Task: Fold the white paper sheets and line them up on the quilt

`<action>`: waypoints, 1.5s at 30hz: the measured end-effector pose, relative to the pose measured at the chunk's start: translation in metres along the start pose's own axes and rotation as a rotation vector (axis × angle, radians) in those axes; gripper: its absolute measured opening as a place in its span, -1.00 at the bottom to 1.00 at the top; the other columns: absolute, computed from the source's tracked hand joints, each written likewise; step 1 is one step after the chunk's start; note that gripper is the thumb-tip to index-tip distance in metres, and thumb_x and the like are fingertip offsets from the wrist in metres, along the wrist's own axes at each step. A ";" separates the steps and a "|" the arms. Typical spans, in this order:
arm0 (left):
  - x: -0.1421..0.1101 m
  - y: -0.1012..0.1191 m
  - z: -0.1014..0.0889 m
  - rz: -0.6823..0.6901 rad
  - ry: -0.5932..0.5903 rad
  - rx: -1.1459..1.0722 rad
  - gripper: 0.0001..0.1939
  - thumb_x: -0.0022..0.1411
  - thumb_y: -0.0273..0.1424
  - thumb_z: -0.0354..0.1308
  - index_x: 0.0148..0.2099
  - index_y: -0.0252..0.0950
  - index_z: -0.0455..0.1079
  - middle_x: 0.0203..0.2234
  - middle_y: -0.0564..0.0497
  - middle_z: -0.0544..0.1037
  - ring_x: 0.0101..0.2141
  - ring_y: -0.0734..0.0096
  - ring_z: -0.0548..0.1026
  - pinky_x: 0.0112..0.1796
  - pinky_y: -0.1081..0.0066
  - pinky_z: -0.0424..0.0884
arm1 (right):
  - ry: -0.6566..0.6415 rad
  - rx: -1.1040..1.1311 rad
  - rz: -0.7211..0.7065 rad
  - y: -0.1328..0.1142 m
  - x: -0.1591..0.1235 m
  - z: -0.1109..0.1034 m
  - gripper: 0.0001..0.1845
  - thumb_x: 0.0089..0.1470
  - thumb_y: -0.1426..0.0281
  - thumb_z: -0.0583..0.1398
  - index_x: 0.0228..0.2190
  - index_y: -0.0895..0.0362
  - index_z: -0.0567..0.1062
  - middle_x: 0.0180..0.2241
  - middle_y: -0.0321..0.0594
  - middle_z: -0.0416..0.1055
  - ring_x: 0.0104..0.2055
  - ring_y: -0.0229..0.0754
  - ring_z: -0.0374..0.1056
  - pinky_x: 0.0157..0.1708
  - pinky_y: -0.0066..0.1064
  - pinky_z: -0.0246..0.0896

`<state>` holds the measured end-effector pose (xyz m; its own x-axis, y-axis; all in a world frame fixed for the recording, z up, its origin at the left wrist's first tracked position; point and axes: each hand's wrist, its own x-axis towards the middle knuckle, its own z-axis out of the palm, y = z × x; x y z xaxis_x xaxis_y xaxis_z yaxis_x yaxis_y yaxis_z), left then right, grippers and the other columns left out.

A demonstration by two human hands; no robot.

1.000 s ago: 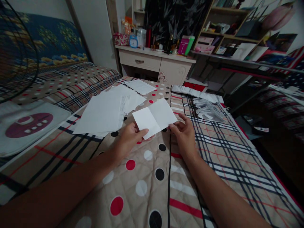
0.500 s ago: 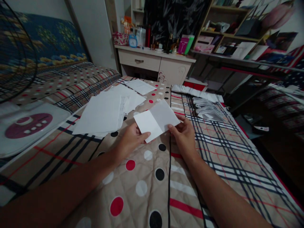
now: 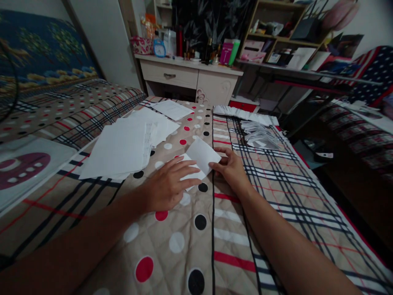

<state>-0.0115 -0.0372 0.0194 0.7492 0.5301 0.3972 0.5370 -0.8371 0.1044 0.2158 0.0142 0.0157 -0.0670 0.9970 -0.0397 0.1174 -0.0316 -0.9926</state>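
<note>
Spreading over the creased paper [image 3: 202,153], left hand [image 3: 168,182] no longer pinches it

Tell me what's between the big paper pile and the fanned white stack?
The creased paper, in the right hand, with the left hand partly over it, as the head view shows.

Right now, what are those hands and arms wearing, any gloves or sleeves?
None in view: the left hand and right hand are gloveless, and both wrists show no watch or bracelet. No sleeve shows on either forearm; the upper arms are out of view.
</note>
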 end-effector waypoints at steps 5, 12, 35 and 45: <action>-0.003 -0.005 0.011 -0.005 -0.002 -0.087 -0.55 0.13 -0.61 0.04 0.06 -0.25 0.42 0.06 -0.10 0.47 0.10 0.20 0.37 0.12 0.11 0.29 | -0.028 0.029 0.022 0.002 0.003 -0.003 -0.41 -0.29 0.40 0.35 -0.13 0.13 0.39 -0.62 -0.46 0.40 -0.70 -0.38 0.19 -0.70 -0.56 0.07; 0.000 -0.008 0.011 -0.024 0.004 -0.130 -0.48 0.11 -0.64 0.03 0.12 -0.24 0.39 0.09 -0.12 0.45 0.11 0.20 0.37 0.12 0.08 0.30 | -0.043 0.000 0.038 0.003 0.005 -0.004 -0.40 -0.27 0.40 0.35 -0.10 0.14 0.38 -0.65 -0.47 0.37 -0.71 -0.37 0.18 -0.71 -0.55 0.04; 0.004 0.009 0.013 0.134 0.017 0.099 -0.72 0.31 -0.56 -0.01 -0.04 -0.32 0.47 -0.09 -0.10 0.59 -0.11 0.28 0.54 -0.13 0.30 0.50 | -0.218 -0.392 -0.153 0.015 0.006 -0.009 -0.87 -0.22 0.37 0.36 -0.56 0.11 0.51 -0.63 -0.36 0.39 -0.59 -0.32 0.22 -0.58 -0.49 0.03; 0.004 0.015 0.014 0.137 0.007 0.153 -0.75 0.31 -0.55 -0.01 -0.06 -0.35 0.46 -0.11 -0.10 0.60 -0.14 0.31 0.53 -0.17 0.32 0.51 | -0.177 -0.841 -0.152 -0.008 -0.005 0.001 -0.85 -0.13 0.31 0.33 -0.55 0.13 0.53 -0.56 -0.30 0.44 -0.54 -0.31 0.25 -0.54 -0.48 -0.01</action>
<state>0.0049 -0.0452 0.0098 0.8168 0.4114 0.4045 0.4833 -0.8708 -0.0901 0.2143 0.0097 0.0236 -0.2865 0.9581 -0.0003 0.7824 0.2338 -0.5772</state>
